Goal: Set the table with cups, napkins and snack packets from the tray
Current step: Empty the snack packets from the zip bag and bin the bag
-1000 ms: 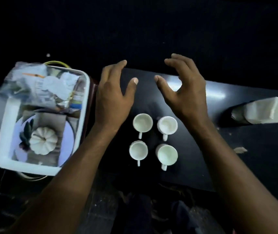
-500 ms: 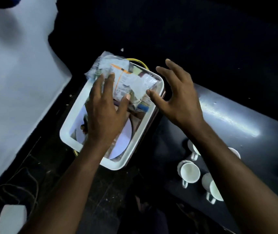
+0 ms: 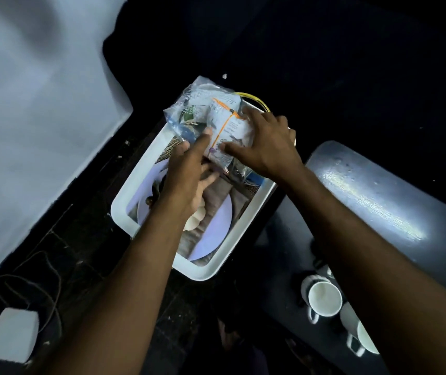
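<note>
Over the far end of the white tray [image 3: 146, 169], both hands meet on a clear bag of packets [image 3: 211, 117]. The left hand [image 3: 189, 174] reaches in from below, fingers spread, forefinger against the bag's near edge; the right hand [image 3: 265, 144] lies across its right side, fingers curled onto the plastic. The bag overhangs the tray's far rim. Two white cups [image 3: 324, 297] stand near the desk [image 3: 373, 201] edge, well right of the tray, with bare desk beyond them.

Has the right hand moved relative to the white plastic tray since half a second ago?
Yes. The right hand has come over the white plastic tray's rim and onto the clear packet bundle.
</note>
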